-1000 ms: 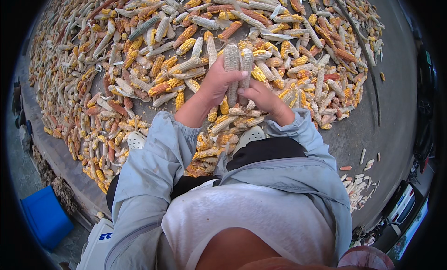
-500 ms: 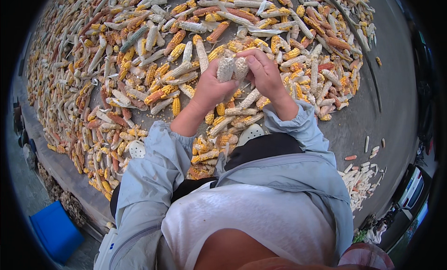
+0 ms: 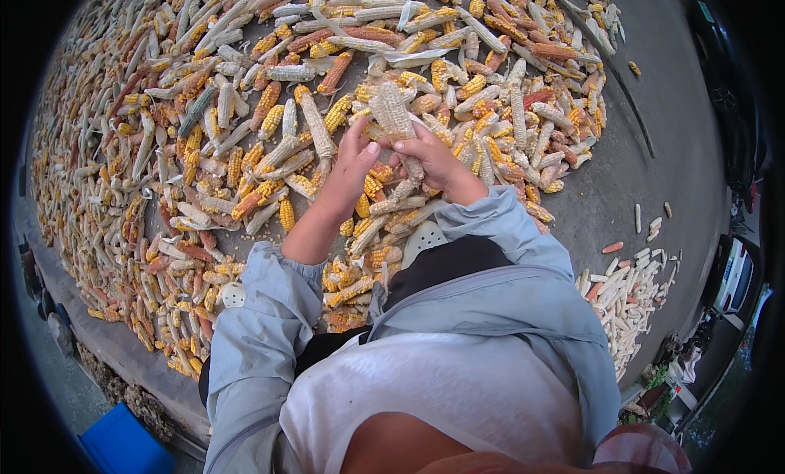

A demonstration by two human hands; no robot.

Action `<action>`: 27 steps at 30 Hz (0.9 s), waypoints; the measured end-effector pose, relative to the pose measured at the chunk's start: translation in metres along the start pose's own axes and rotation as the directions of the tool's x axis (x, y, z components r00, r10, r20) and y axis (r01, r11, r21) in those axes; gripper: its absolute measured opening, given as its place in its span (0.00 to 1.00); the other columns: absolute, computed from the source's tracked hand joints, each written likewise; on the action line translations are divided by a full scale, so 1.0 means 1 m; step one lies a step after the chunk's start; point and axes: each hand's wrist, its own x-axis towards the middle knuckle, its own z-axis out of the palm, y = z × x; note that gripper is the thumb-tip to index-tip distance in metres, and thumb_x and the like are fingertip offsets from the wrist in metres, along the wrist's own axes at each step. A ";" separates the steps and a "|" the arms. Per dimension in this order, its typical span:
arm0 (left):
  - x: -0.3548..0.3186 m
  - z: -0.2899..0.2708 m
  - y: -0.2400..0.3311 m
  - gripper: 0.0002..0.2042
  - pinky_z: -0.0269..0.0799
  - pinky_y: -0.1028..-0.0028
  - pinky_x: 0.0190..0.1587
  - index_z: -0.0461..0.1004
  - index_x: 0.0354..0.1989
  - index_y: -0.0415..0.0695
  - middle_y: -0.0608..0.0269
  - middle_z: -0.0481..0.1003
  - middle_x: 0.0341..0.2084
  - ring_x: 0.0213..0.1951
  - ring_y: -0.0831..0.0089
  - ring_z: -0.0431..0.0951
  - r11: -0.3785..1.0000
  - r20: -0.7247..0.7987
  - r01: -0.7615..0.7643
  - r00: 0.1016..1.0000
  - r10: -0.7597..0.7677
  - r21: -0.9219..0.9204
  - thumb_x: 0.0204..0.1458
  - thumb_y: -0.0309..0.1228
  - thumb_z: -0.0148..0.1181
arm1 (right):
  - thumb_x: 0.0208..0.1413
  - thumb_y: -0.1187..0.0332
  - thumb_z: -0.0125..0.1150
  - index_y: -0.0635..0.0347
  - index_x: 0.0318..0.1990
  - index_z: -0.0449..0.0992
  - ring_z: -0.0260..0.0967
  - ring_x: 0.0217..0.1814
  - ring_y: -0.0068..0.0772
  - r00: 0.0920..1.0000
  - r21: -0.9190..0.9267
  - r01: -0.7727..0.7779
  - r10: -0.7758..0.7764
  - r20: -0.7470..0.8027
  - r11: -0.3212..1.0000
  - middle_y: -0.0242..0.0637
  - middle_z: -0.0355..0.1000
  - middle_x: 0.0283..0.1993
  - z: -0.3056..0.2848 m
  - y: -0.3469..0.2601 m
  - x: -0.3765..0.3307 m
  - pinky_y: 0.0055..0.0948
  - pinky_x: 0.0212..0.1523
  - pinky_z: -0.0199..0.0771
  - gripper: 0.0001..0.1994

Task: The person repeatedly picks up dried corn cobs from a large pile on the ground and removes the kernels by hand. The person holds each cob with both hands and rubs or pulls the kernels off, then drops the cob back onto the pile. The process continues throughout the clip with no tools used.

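A pale, mostly bare corn cob (image 3: 391, 108) is held upright over the heap, with my right hand (image 3: 433, 158) closed around its lower part. Another pale stretch of cob (image 3: 414, 173) shows below those fingers; whether it is a separate cob I cannot tell. Just left of the cob is my left hand (image 3: 352, 165), its thumb and fingers apart and nothing visible in it. Under and around both hands lie corn cobs, some with yellow kernels (image 3: 286, 214), others pale or reddish.
The corn heap (image 3: 221, 122) spreads far left and ahead. Right of it, a long dark rod (image 3: 625, 90) lies on the grey ground. A pile of bare cobs (image 3: 630, 302) sits at right. White perforated shoes (image 3: 423, 241) stand among the corn; a blue container (image 3: 123, 441) is at lower left.
Earlier both hands held two pale cobs side by side. Now my left hand has opened away from them, and my right hand holds the cob upright. The view has shifted right.
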 end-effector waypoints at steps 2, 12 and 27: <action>0.006 -0.003 -0.001 0.32 0.51 0.66 0.61 0.46 0.64 0.38 0.50 0.49 0.62 0.61 0.62 0.54 0.992 -0.024 0.009 1.000 -0.006 0.126 0.54 0.40 0.47 | 0.50 0.67 0.56 0.62 0.49 0.63 0.68 0.31 0.26 0.961 0.145 0.059 -0.017 -0.277 0.988 0.37 0.69 0.39 -0.064 0.010 -0.024 0.24 0.24 0.69 0.19; 0.010 -0.036 -0.022 0.29 0.54 0.64 0.57 0.51 0.62 0.43 0.55 0.52 0.61 0.59 0.63 0.57 0.939 -0.159 0.340 0.931 -0.329 0.045 0.53 0.40 0.48 | 0.56 0.52 0.51 0.57 0.50 0.64 0.66 0.43 0.30 -0.168 -0.188 0.735 -0.093 -0.981 0.652 0.36 0.66 0.47 -0.385 0.016 -0.409 0.28 0.34 0.69 0.22; -0.011 -0.093 0.034 0.23 0.61 0.68 0.49 0.61 0.56 0.42 0.63 0.63 0.52 0.49 0.73 0.65 0.847 -0.421 0.495 0.822 -0.383 0.196 0.52 0.37 0.50 | 0.49 0.71 0.51 0.58 0.57 0.60 0.55 0.60 0.46 0.767 -0.891 -0.448 -0.546 -0.338 -0.077 0.40 0.61 0.57 -0.273 -0.117 0.175 0.43 0.55 0.61 0.24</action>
